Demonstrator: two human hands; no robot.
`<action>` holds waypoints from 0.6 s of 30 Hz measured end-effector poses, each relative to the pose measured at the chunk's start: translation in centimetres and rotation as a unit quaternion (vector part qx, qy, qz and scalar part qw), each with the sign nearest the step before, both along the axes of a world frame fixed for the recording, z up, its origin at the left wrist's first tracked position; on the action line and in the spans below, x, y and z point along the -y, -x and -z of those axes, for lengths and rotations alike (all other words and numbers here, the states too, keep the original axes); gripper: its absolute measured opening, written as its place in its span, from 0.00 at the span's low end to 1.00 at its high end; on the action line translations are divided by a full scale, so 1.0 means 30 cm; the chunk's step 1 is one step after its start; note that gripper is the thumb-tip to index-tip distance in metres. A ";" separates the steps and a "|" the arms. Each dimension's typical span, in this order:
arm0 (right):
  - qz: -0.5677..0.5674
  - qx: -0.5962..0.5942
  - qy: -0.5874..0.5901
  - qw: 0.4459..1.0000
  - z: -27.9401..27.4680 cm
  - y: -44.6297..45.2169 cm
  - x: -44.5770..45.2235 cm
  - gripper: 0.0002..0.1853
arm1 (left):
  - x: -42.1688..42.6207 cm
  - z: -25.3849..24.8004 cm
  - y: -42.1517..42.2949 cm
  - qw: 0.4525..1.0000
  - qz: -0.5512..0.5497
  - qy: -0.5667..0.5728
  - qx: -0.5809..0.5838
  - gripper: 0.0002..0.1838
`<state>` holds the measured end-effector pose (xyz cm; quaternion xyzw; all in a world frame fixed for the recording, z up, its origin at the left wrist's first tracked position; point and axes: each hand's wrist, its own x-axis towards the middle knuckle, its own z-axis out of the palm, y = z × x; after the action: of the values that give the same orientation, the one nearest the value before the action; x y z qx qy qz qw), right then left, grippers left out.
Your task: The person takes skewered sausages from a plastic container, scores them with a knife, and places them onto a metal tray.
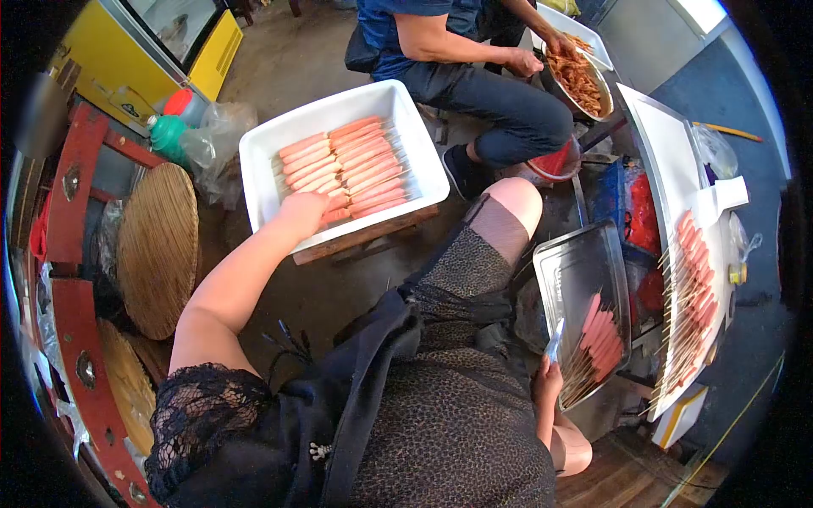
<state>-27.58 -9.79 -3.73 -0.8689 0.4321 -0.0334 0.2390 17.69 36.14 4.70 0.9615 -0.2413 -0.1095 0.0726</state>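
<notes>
A white plastic tub (428, 127) in front of me holds two rows of pink skewered sausages (364, 161). My left hand (303, 213) reaches over its near rim, fingers curled down onto a sausage skewer (334, 216) at the near end of the rows; the fingertips are partly hidden. Low on the right, my right hand (549, 381) is closed around a small knife (555, 341), its blade pointing up. Beside the knife, a metal tray (576, 258) carries more skewered sausages (601, 339), sticks toward me.
A white board (665, 161) on the right bears more sausage skewers (696, 271). Across from me, a seated person (474, 93) has both hands at a bowl of reddish food (580, 85). A round woven lid (158, 250) leans against a red wooden frame (74, 186) on the left.
</notes>
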 end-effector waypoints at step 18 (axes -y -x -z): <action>0.139 0.057 -0.086 0.985 -0.255 -0.009 -0.037 0.23 | -0.128 0.211 -0.174 0.988 0.070 0.018 -0.137 0.13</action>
<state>-27.32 -8.67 3.94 -0.7733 0.5352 -0.0786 0.3306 22.90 39.97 -1.63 0.9168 -0.2975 -0.2406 0.1144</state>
